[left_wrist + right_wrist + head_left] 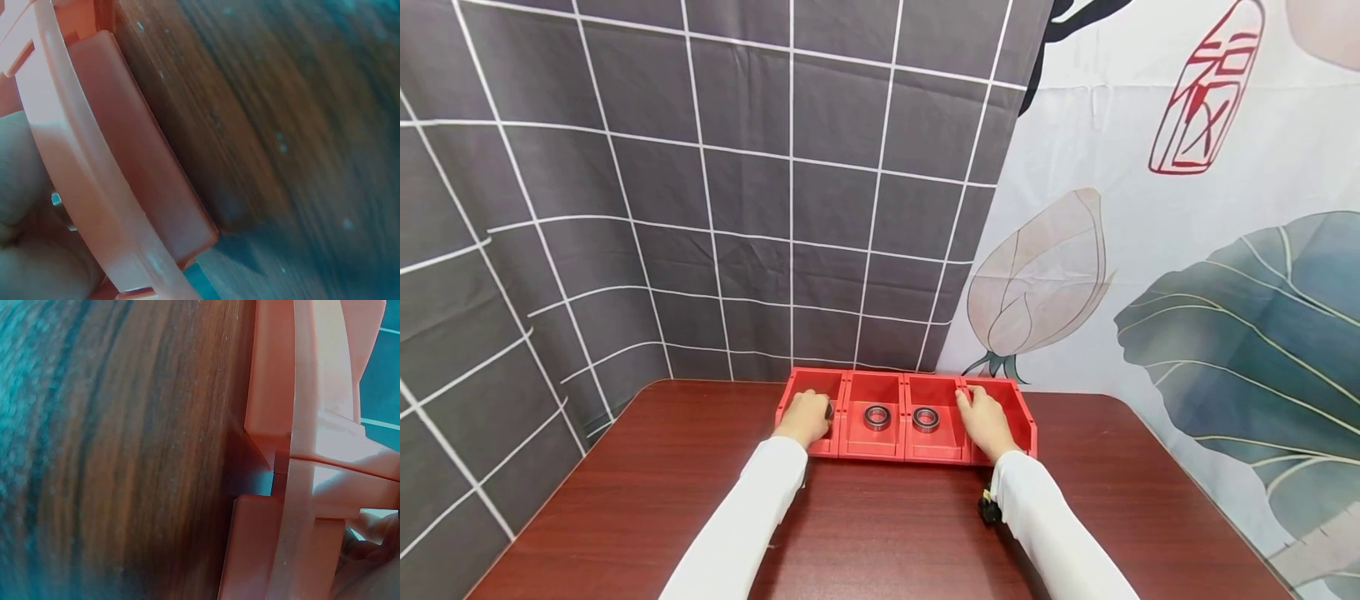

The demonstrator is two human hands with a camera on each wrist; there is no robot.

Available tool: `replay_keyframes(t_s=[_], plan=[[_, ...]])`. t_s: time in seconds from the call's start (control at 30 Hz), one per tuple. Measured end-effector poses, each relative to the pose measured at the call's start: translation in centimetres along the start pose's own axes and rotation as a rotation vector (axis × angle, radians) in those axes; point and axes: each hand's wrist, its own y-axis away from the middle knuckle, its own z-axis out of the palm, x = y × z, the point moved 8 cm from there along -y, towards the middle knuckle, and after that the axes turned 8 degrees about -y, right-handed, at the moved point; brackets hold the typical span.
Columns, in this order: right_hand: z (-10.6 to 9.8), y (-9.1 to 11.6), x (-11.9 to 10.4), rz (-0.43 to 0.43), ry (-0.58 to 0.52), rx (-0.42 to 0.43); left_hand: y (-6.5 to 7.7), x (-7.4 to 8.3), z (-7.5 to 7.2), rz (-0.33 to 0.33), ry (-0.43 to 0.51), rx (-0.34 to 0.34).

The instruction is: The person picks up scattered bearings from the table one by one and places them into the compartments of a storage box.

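Observation:
A row of joined red bins stands at the far side of the table. My left hand point(806, 418) reaches into the leftmost bin point(808, 382) and grips a bearing point(829, 411), whose dark edge shows beside the fingers. In the left wrist view, its shiny rim point(61, 211) appears between finger and thumb. My right hand point(987, 423) is in the rightmost bin point(1019, 417), fingers bent close to the divider. Its fingers point(372, 540) are mostly behind the bin wall in the right wrist view; I cannot tell whether they hold anything. Ring-shaped bearings point(877, 417) point(926, 418) lie in the two middle bins.
The bins rest on a dark red wood-grain table point(880, 533). A small black object point(989, 509) with a yellow bit shows beside the right sleeve. Behind the table hang a grey grid-patterned cloth point(737, 200) and a white cloth with plant drawings point(1075, 333).

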Motion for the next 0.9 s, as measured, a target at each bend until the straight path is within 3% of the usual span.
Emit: replay_keyframes(t_s=[0.4,0.9], plan=[[0.18,0.08,0.16,0.005,-0.003,-0.003,0.06,-0.21,0.47,-0.013,0.024,-0.027],[0.07,-0.02,0.04,0.011,0.007,0.004,-0.07,0.06,-0.33,-0.042,0.002,-0.025]])
